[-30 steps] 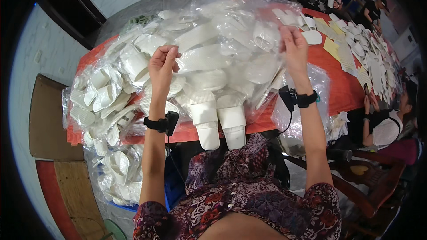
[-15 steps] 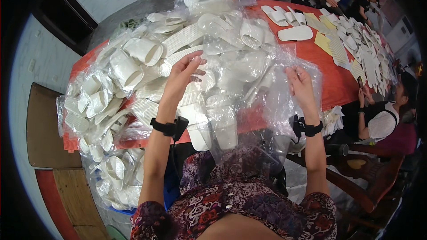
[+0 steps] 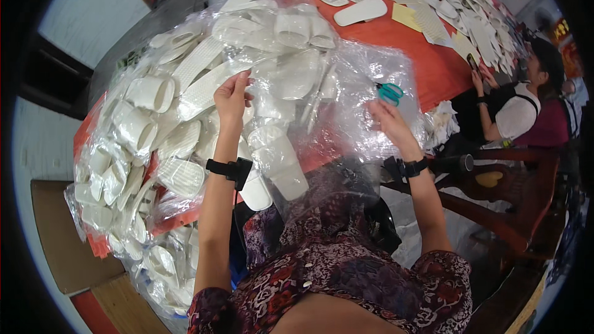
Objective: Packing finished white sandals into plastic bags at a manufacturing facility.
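My left hand (image 3: 232, 104) is over the heap of white slippers (image 3: 199, 62), many of them in clear plastic bags. Its thumb and fingertips are pinched together at the edge of some clear film; whether they grip it I cannot make out. My right hand (image 3: 391, 121) is held out with extended, slightly blurred fingers over a flat stack of clear plastic bags (image 3: 356, 68). Just past those fingers lie scissors with teal handles (image 3: 390, 93), their blades hidden. Between my hands, near the table's front edge, a bagged white slipper (image 3: 281, 167) lies beside a bare one (image 3: 255, 190).
The red table (image 3: 427, 71) holds loose white slippers (image 3: 359, 11), yellow sheets (image 3: 405, 16) and a large slipper pile (image 3: 473, 18) at the far right. A person sits at right with a phone (image 3: 472, 62). A carved wooden chair (image 3: 513, 179) stands near my right arm.
The whole view has shifted, moving the slipper heap leftward in the picture. My left fingers have closed into a pinch. My right hand has lowered, and the teal-handled scissors now show.
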{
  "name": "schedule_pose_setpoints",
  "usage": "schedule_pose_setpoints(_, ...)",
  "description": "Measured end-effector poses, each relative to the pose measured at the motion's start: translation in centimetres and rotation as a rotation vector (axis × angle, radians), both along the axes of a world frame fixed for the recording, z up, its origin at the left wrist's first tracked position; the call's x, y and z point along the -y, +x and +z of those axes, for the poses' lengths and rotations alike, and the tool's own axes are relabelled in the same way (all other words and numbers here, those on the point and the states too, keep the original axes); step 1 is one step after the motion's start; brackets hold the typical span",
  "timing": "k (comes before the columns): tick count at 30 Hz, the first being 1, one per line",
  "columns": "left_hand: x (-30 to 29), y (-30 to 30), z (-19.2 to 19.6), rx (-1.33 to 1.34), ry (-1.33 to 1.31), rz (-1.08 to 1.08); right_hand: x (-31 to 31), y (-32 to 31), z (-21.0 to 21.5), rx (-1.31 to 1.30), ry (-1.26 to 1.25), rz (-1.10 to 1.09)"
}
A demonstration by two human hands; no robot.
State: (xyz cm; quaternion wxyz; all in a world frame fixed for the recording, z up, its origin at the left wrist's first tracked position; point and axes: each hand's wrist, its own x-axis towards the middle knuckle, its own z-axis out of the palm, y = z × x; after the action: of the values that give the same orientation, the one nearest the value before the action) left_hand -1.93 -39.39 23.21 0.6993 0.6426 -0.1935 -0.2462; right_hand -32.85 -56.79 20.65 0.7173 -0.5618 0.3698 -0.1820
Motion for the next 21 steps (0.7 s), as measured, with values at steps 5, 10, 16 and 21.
schedule_pose_setpoints(5,1.2,-0.5,-1.1,0.061,0.069,0.012,-2.9,-4.6,-3.9,0.007,0.098,0.056)
schedule_pose_setpoints(10,2.4,-1.6,-1.6,0.078,0.084,-0.021,-4.1,-6.3,-5.7,0.025,0.094,-0.031)
schedule_pose_setpoints(16,4.8,-3.6,-1.9,0.090,-0.014,-0.083,-2.5,-7.0,-4.5,0.046,-0.012,-0.166)
schedule_pose_setpoints(21,6.4,-8.1,-1.8,0.325,-0.053,-0.034,1.6,-8.7,-6.1,0.073,-0.127,-0.377)
